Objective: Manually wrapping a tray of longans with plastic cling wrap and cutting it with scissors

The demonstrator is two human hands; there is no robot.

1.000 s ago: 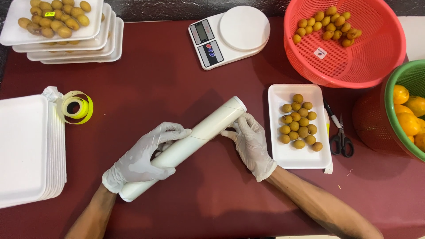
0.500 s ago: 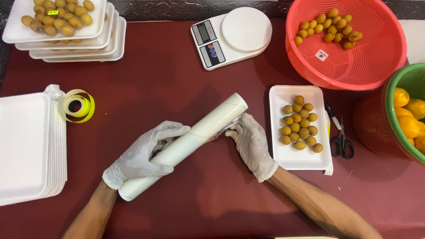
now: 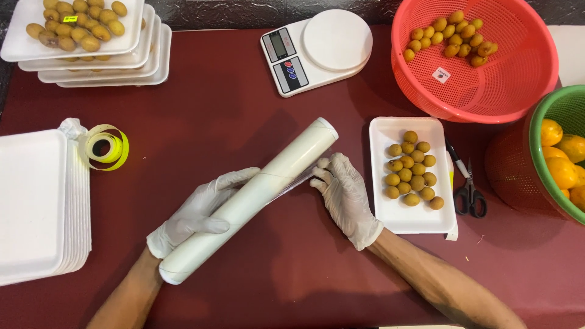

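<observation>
I see my left hand (image 3: 198, 210) in a thin white glove, its fingers (image 3: 234, 181) curled around the middle of a long white roll of wrap (image 3: 250, 200), so this hand is holding the roll. My right hand (image 3: 346, 196), also gloved, lies just beside the roll on its right side; its fingers (image 3: 322, 173) are close together and they pinch the loose clear edge of film that comes off the roll.

The roll lies on the dark red bench (image 3: 213, 109). Its long axis runs on a diagonal: the near end points to the lower left, close to my left wrist, and the far end points to the upper right, toward the white kitchen scale (image 3: 317, 50).

To the right of the roll, just beside my right hand, stands a white foam tray (image 3: 405, 219) with small round brownish-yellow fruits (image 3: 413, 167) in it, in a loose heap. Right of this tray lie black scissors (image 3: 468, 192). Further from the roll, up and right, a red plastic basket (image 3: 487, 91) holds a small group of the same fruits at its far side. At the right edge a green basket (image 3: 560, 116) holds orange fruits (image 3: 563, 161).

To the left of the roll there is a stack of bare white foam trays (image 3: 33, 207), and beside it a roll of yellow labels (image 3: 106, 146). Up and left of the roll, a stack of trays (image 3: 103, 61) carries small fruits on top.
</observation>
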